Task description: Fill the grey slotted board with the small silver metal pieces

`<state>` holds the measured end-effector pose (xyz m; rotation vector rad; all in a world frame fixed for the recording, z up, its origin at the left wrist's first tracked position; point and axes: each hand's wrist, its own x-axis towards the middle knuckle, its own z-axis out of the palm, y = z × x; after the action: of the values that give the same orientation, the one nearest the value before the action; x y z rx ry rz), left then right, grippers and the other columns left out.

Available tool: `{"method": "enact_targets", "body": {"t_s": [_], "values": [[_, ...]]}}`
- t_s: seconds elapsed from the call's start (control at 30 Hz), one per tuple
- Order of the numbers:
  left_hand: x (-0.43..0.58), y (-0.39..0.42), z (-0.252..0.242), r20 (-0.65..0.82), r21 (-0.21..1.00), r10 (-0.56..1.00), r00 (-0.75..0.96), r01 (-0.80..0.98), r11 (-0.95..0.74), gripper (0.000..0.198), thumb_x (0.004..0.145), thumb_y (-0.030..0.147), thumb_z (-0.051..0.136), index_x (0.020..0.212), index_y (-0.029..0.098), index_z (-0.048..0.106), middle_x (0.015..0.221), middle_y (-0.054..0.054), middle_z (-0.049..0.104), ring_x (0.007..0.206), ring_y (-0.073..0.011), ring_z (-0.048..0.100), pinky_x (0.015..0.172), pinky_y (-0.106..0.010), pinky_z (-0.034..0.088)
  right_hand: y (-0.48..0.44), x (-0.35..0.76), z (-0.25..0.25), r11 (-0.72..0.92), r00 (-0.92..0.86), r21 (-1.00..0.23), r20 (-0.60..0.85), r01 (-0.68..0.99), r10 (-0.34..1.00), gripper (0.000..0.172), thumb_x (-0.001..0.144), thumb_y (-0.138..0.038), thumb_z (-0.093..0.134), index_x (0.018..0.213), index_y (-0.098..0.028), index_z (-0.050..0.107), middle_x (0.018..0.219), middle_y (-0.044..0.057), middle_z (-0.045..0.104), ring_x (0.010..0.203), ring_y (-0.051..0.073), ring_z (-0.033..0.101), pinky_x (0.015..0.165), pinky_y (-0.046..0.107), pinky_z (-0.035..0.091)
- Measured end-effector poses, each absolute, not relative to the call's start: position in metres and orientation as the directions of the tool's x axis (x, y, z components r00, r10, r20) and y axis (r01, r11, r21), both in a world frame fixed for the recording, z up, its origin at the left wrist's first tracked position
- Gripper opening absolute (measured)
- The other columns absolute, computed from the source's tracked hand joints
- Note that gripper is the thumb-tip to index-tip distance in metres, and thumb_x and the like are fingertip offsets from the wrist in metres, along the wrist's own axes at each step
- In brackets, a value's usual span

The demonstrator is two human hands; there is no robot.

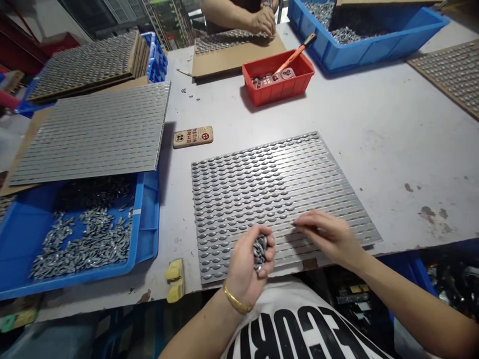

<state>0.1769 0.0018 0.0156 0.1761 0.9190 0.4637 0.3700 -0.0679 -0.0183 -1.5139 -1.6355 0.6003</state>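
From my remote seat, a grey bench (377, 149) stained at near right fills the workshop view. A blue plastic crate (140, 239) of loose oval metal pieces (90, 244) sits at left. Before me lies a ridged metal sheet (273, 199) set with rows of the same pieces. The left hand (247, 264), gold bangle (237, 299) at the wrist, cups a clump of pieces (260, 252) over the sheet's near edge; the right hand (329, 237) rests its fingertips on the rows. Red characters mark a tan phone case (193, 136); the white shirt (295, 324) shows black capitals, upside down, partly legible.
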Motion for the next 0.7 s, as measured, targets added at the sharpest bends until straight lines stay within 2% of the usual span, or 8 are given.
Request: {"method": "enact_targets", "body": {"t_s": [0.07,0.13,0.2,0.27,0.33,0.47,0.6,0.7], "values": [[0.175,0.004,0.016,-0.707,0.332,0.506,0.494,-0.400,0.854,0.022,0.085,0.037,0.056,0.086,0.015,0.057,0.077,-0.003,0.054,0.058,-0.0078,0.051,0.038,-0.014,0.031,-0.062,0.380,-0.024,0.132,0.071,-0.769,0.226,0.626,0.972,0.017,0.091,-0.017,0.052,0.103,-0.023,0.062,0.093,0.006,0.066,0.087,0.018,0.063,0.072,0.031,0.053],[0.175,0.000,0.012,-0.746,0.272,0.454,0.487,-0.399,0.876,0.021,0.086,0.036,0.054,0.087,0.015,0.057,0.077,-0.004,0.055,0.061,-0.0099,0.053,0.040,-0.016,0.035,-0.057,0.386,-0.031,0.142,0.033,-0.723,0.223,0.676,0.974,0.016,0.092,-0.017,0.050,0.102,-0.023,0.062,0.094,0.006,0.065,0.087,0.018,0.062,0.073,0.031,0.052],[0.175,-0.008,0.006,-0.788,0.196,0.363,0.497,-0.356,0.914,0.020,0.085,0.033,0.054,0.088,0.014,0.058,0.073,-0.003,0.053,0.055,-0.0085,0.050,0.037,-0.016,0.030,-0.054,0.388,-0.037,0.164,-0.010,-0.673,0.227,0.721,0.974,0.017,0.093,-0.017,0.049,0.102,-0.022,0.062,0.094,0.006,0.065,0.086,0.018,0.062,0.073,0.030,0.051],[0.175,-0.015,0.002,-0.801,0.174,0.327,0.501,-0.329,0.928,0.018,0.085,0.029,0.053,0.089,0.013,0.059,0.068,-0.001,0.051,0.049,-0.0067,0.045,0.035,-0.016,0.025,-0.052,0.389,-0.041,0.181,-0.038,-0.615,0.239,0.768,0.970,0.017,0.093,-0.017,0.048,0.101,-0.022,0.062,0.093,0.006,0.064,0.083,0.017,0.061,0.071,0.030,0.051],[0.175,-0.019,0.001,-0.800,0.220,0.353,0.486,-0.310,0.925,0.017,0.084,0.027,0.053,0.090,0.013,0.060,0.068,-0.001,0.051,0.048,-0.0068,0.045,0.035,-0.016,0.025,-0.051,0.388,-0.043,0.195,-0.061,-0.543,0.255,0.817,0.965,0.017,0.093,-0.016,0.047,0.099,-0.021,0.062,0.091,0.006,0.063,0.081,0.016,0.060,0.070,0.029,0.050],[0.171,-0.020,0.005,-0.783,0.353,0.436,0.444,-0.261,0.899,0.020,0.084,0.026,0.055,0.097,0.012,0.061,0.073,-0.004,0.058,0.055,-0.0103,0.053,0.041,-0.018,0.033,-0.050,0.388,-0.041,0.211,-0.105,-0.418,0.262,0.884,0.959,0.016,0.093,-0.015,0.046,0.096,-0.019,0.062,0.088,0.007,0.063,0.079,0.016,0.058,0.069,0.027,0.049],[0.167,-0.020,0.008,-0.761,0.398,0.453,0.465,-0.216,0.891,0.024,0.082,0.025,0.062,0.101,0.011,0.063,0.078,-0.006,0.059,0.061,-0.0105,0.055,0.046,-0.019,0.038,-0.050,0.390,-0.041,0.229,-0.135,-0.375,0.260,0.898,0.956,0.018,0.093,-0.014,0.044,0.096,-0.019,0.061,0.088,0.007,0.063,0.079,0.016,0.058,0.068,0.027,0.049],[0.163,-0.021,0.008,-0.756,0.407,0.462,0.463,-0.221,0.886,0.028,0.080,0.026,0.066,0.103,0.010,0.064,0.076,-0.003,0.057,0.059,-0.0077,0.052,0.046,-0.017,0.036,-0.052,0.388,-0.038,0.219,-0.131,-0.373,0.248,0.902,0.960,0.019,0.092,-0.016,0.046,0.105,-0.019,0.060,0.094,0.009,0.063,0.085,0.019,0.059,0.070,0.029,0.050]]}}
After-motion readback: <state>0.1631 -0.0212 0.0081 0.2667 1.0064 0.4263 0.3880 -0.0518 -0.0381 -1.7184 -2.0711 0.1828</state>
